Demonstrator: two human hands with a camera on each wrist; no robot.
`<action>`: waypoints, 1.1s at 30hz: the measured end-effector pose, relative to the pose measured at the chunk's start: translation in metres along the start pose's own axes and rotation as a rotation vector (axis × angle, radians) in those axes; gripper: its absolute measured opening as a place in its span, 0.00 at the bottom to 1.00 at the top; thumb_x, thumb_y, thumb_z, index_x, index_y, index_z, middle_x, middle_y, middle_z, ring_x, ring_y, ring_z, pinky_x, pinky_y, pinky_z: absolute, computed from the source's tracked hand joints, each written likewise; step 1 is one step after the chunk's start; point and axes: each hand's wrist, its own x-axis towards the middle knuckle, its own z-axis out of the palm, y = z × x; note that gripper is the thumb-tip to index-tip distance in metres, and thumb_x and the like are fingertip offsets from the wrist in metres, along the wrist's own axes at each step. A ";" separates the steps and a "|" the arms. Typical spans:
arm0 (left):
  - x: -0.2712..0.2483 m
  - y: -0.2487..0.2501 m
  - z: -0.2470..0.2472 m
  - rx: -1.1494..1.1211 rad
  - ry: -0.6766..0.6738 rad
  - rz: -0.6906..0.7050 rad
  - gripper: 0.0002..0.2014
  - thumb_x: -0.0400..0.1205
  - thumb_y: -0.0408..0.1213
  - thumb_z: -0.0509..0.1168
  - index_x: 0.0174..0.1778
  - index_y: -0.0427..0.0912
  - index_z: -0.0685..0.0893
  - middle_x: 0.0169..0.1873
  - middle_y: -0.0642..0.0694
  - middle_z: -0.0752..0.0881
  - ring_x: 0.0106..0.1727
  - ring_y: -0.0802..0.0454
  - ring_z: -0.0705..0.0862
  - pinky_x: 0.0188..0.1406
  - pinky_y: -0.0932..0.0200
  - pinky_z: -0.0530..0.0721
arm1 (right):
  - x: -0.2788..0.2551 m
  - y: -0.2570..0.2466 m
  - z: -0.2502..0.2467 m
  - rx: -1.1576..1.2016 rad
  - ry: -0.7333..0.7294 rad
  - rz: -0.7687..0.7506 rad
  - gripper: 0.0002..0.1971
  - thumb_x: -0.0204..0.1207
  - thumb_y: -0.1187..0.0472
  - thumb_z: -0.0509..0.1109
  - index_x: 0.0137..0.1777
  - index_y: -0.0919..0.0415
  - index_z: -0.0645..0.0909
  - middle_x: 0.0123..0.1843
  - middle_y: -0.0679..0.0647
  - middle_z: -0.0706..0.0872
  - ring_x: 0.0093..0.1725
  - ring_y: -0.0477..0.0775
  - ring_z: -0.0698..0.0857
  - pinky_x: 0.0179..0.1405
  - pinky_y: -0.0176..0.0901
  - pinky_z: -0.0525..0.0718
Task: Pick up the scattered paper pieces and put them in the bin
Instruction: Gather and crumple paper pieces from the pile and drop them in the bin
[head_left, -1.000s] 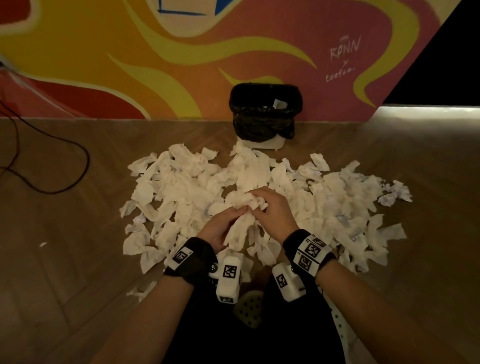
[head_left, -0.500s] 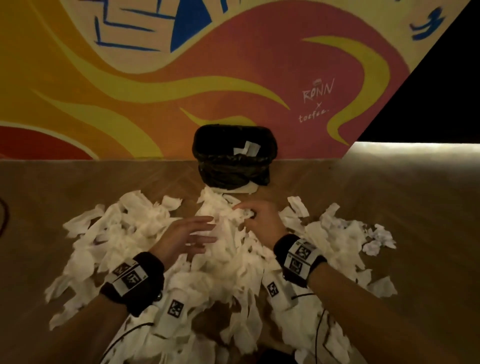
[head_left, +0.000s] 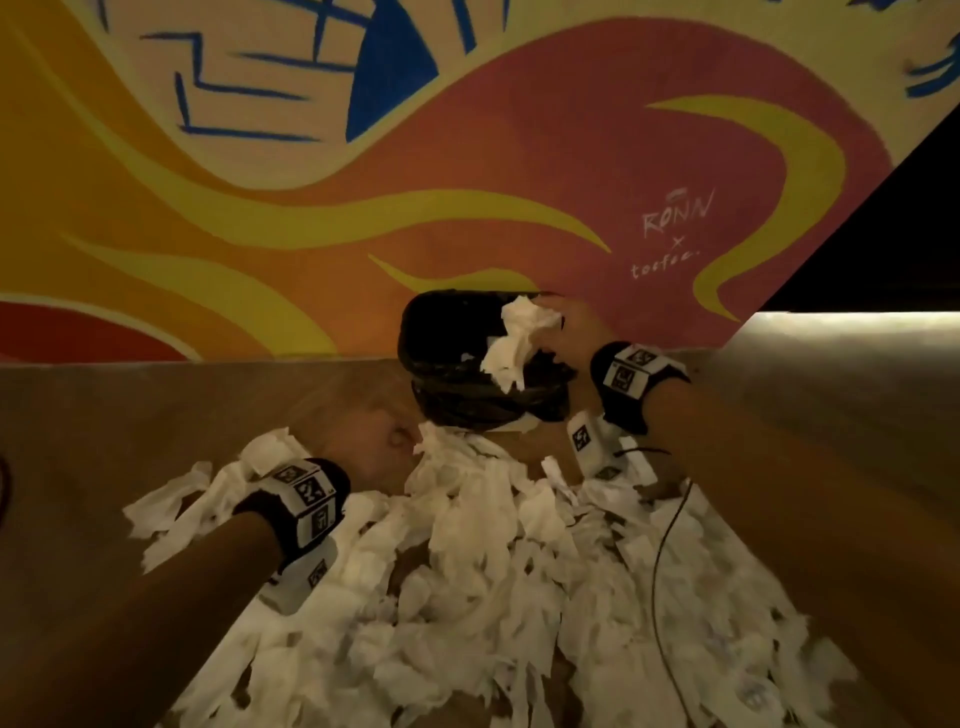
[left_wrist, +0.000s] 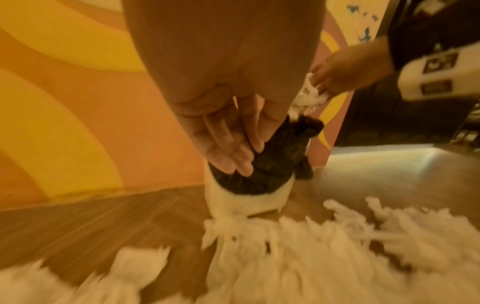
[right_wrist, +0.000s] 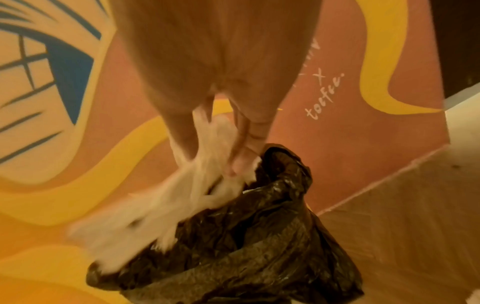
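A heap of torn white paper pieces (head_left: 493, 571) covers the wooden floor in front of a white bin with a black liner (head_left: 457, 374) that stands against the wall. My right hand (head_left: 566, 332) grips a bunch of paper (head_left: 519, 338) and holds it over the bin's mouth; the right wrist view shows the bunch (right_wrist: 182, 195) hanging from my fingers (right_wrist: 241, 152) above the liner (right_wrist: 259, 246). My left hand (head_left: 379, 441) hovers low at the heap's far edge, just left of the bin. In the left wrist view its fingers (left_wrist: 233, 156) are straight and hold nothing, with the bin (left_wrist: 259, 197) behind them.
A painted orange, yellow and pink wall (head_left: 311, 208) stands right behind the bin. A thin black cable (head_left: 670, 545) runs from my right wrist over the paper. Bare wooden floor (head_left: 156, 415) lies left of the heap, and a dark opening (head_left: 883, 234) is at the far right.
My right hand has lifted a bunch of paper off the heap and carried it forward over the bin. My left hand has moved forward to the heap's far edge.
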 end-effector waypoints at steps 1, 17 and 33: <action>-0.005 -0.009 0.005 -0.003 -0.017 -0.020 0.06 0.79 0.38 0.66 0.47 0.48 0.88 0.49 0.49 0.89 0.47 0.51 0.84 0.51 0.52 0.84 | 0.005 -0.003 0.004 -0.154 -0.098 -0.013 0.18 0.79 0.62 0.67 0.68 0.64 0.75 0.65 0.67 0.80 0.58 0.63 0.81 0.63 0.64 0.80; -0.054 -0.173 0.089 0.129 -0.101 -0.375 0.44 0.71 0.61 0.72 0.81 0.60 0.60 0.83 0.48 0.55 0.83 0.38 0.55 0.80 0.41 0.61 | -0.078 0.079 0.151 -0.461 -0.474 -0.098 0.22 0.77 0.50 0.70 0.70 0.51 0.74 0.73 0.58 0.76 0.69 0.59 0.77 0.69 0.51 0.73; -0.073 -0.172 0.118 0.006 0.252 -0.183 0.16 0.72 0.34 0.74 0.55 0.45 0.89 0.59 0.47 0.85 0.59 0.43 0.83 0.57 0.49 0.83 | -0.108 0.114 0.205 -0.024 -0.241 -0.049 0.11 0.67 0.74 0.70 0.47 0.64 0.88 0.46 0.60 0.87 0.47 0.58 0.83 0.52 0.46 0.82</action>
